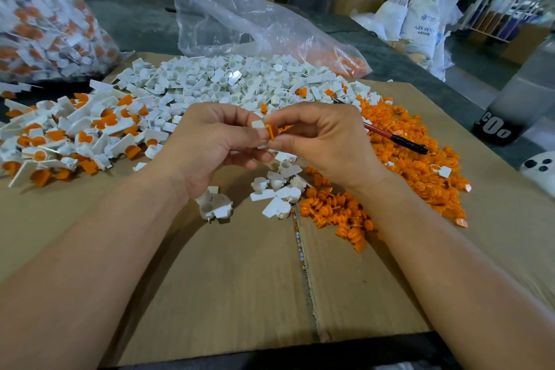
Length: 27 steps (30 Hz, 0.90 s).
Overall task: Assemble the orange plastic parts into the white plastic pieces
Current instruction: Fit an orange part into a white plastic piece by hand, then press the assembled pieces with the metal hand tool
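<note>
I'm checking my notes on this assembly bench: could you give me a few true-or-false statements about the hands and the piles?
1. The left hand holds a white piece. True.
2. The right hand is empty. False: it pinches an orange part.
3. A pen lies on the orange heap. True.
4. The orange heap is on the left. False: it lies on the right; joined pieces lie left.

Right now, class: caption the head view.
Left hand holds a white plastic piece; right hand holds an orange plastic part against it.
</note>
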Available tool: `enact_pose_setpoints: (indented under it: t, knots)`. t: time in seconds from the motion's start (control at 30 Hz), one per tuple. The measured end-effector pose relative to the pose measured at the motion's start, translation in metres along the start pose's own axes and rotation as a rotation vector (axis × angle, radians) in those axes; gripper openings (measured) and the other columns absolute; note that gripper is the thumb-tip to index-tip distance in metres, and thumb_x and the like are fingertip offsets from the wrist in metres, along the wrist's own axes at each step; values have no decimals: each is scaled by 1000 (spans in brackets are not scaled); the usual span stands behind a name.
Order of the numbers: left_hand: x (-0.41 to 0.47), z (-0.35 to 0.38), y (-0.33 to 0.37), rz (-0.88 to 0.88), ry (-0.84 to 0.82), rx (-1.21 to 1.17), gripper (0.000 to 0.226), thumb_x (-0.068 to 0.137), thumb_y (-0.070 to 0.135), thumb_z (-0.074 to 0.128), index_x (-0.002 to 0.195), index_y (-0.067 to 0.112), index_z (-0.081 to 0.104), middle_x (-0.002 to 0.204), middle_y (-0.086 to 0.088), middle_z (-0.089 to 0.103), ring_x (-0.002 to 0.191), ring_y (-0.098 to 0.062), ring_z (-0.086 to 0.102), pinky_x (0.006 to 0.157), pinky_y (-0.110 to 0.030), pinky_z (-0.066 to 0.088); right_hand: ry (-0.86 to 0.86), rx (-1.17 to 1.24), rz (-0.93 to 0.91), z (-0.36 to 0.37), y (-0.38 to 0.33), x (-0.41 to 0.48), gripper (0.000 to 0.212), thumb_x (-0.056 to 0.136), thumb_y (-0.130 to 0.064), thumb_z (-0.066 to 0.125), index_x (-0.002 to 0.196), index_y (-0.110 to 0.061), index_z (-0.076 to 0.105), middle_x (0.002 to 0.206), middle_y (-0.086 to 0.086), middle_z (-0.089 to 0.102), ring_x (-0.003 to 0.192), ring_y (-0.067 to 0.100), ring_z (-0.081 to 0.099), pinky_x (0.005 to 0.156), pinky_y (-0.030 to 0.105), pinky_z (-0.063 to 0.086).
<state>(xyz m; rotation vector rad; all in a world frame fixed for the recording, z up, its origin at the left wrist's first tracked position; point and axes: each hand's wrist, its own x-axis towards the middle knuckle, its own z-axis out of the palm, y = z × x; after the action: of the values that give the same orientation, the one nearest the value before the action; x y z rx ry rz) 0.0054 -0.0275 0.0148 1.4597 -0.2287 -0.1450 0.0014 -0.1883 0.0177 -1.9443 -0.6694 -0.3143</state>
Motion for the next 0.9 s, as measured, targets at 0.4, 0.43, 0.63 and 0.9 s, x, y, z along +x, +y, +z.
enact_pose_setpoints:
  t: [0.4,0.43,0.63,0.9]
  knots:
    - [1,-2,1,-10,31,-51,17,58,9,66,75,6,61,57,-2,67,55,-13,67,43,-16,48,-207,-821,919,-89,39,2,81,70,-60,65,132,-12,42,133,9,47,117,26,45,81,31,35]
    - [1,-2,1,-7,27,-54,18,57,10,66,74,7,61,57,-2,67,55,-13,67,43,-16,48,-190,-827,911,-88,40,3,80,69,-60,66,129,-11,45,130,9,49,113,25,47,78,30,35]
    - [1,-1,-1,54,82,42,13,76,-4,65,75,8,61,55,1,66,53,-12,66,44,-17,47,-45,-831,859,-85,38,5,68,69,-43,75,124,-11,51,128,10,51,101,22,49,74,31,38]
    - [4,0,-4,137,175,134,17,81,-5,64,74,10,61,58,-3,64,53,-10,65,45,-16,47,134,-835,624,-80,11,3,56,72,-25,69,122,-7,53,121,13,56,109,28,52,89,42,43]
